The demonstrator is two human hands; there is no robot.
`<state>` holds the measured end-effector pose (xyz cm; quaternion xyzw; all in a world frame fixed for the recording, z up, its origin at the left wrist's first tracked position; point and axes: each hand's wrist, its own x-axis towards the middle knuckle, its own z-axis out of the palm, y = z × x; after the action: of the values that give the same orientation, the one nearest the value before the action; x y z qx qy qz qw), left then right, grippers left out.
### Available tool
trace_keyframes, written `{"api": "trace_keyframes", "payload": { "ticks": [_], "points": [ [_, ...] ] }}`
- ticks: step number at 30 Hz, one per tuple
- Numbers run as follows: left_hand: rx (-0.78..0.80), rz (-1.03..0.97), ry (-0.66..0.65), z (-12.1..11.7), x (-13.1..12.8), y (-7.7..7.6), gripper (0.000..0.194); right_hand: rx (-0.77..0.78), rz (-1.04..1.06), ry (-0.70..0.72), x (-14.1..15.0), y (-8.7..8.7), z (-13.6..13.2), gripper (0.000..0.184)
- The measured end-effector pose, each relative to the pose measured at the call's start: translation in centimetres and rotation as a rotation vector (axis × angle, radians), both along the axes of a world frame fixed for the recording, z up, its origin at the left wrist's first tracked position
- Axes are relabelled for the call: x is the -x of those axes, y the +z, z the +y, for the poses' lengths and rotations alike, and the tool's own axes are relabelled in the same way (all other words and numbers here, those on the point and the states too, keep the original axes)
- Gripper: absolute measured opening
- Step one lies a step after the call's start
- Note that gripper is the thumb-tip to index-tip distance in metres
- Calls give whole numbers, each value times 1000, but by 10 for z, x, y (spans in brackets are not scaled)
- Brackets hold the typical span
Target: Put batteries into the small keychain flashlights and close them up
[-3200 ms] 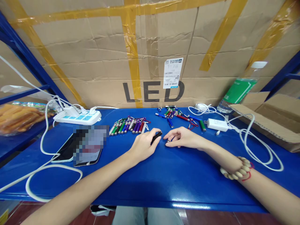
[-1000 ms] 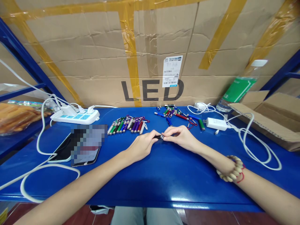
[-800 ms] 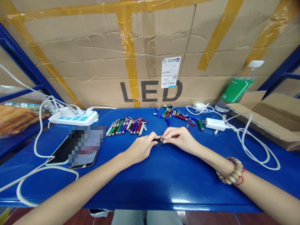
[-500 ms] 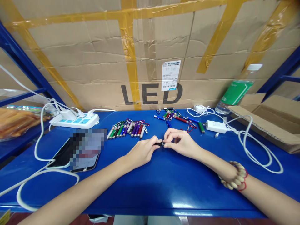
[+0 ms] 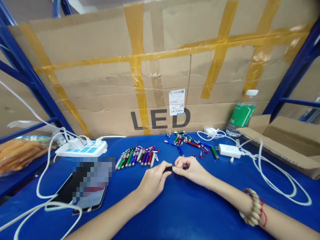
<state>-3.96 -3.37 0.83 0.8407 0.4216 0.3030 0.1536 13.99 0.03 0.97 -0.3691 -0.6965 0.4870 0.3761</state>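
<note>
Thumb and fingers of my left hand (image 5: 153,178) are closed around a black mini flashlight (image 5: 167,169), held roughly level above the blue table. My right hand (image 5: 191,170) pinches at the tube's right end, where a small silvery part shows; the fingertips hide most of it. Behind my left hand lies a neat row of mini flashlights (image 5: 137,158) in silver, green, blue, purple and red, with small carabiner clips at their far ends. A looser pile of mini flashlights (image 5: 183,141) sits beyond my right hand, and a blue one (image 5: 180,151) lies nearest to it.
Two phones (image 5: 92,200) lie at left, beside a white power strip (image 5: 82,149) and looping cables. A white charger (image 5: 229,151), a bottle (image 5: 241,115) and an open cardboard box (image 5: 287,143) stand at right. A large taped carton (image 5: 112,96) rises behind the blue table (image 5: 190,213).
My hands came together; the right fingers, apart from the tube at first, now grip its end. The view has tilted up, so everything sits lower. The row and pile look unchanged.
</note>
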Motion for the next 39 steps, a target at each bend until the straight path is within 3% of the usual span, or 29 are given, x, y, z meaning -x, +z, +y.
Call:
{"api": "trace_keyframes", "payload": {
  "ticks": [4,13,20,27,39],
  "points": [
    [5,1,-27,-2,0,3,31,24,18,43,2,-3,2,44],
    [-16,59,140,-7,-3,7,31,4,-61,-6,7,-1,3,44],
    [-6,112,222,-9,-4,11,34,-166,-35,-98,6,2,-1,39],
    [-26,96,178,-1,6,11,34,-217,87,-55,5,-1,1,35],
    [14,118,145,-1,5,5,34,-129,144,-73,5,-1,-1,30]
  ]
}}
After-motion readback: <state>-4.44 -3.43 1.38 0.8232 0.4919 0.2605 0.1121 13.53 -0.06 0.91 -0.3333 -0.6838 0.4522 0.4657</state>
